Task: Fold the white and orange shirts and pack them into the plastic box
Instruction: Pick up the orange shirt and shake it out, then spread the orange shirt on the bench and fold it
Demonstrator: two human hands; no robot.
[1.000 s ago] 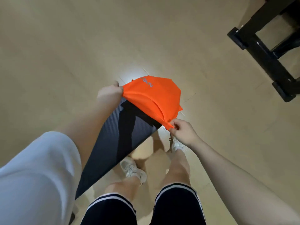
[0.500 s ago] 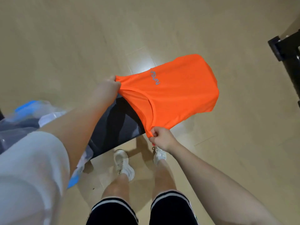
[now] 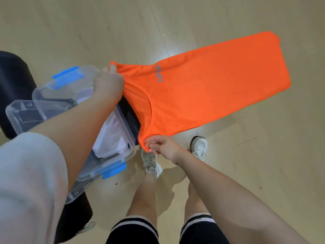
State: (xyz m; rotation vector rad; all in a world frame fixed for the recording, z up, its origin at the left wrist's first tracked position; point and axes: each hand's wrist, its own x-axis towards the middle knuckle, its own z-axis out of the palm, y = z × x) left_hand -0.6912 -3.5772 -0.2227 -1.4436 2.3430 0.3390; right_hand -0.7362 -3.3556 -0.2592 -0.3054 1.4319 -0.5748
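orange shirt (image 3: 211, 88) (spread out) between left hand (image 3: 108, 83), right hand (image 3: 165, 147)

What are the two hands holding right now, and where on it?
Both hold the sleeveless orange shirt by its shoulder straps: the left hand grips one strap, the right hand pinches the other.

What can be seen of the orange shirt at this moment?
The bright orange sleeveless shirt looks like thin, smooth sports fabric, with a small grey logo near the chest and a scooped neckline. It is unfolded and spread out flat in the air above the pale wooden floor, its hem end farthest from the person. The left hand holds one shoulder strap, and the right hand pinches the other. Its near edge hangs beside the clear plastic box with blue latches.
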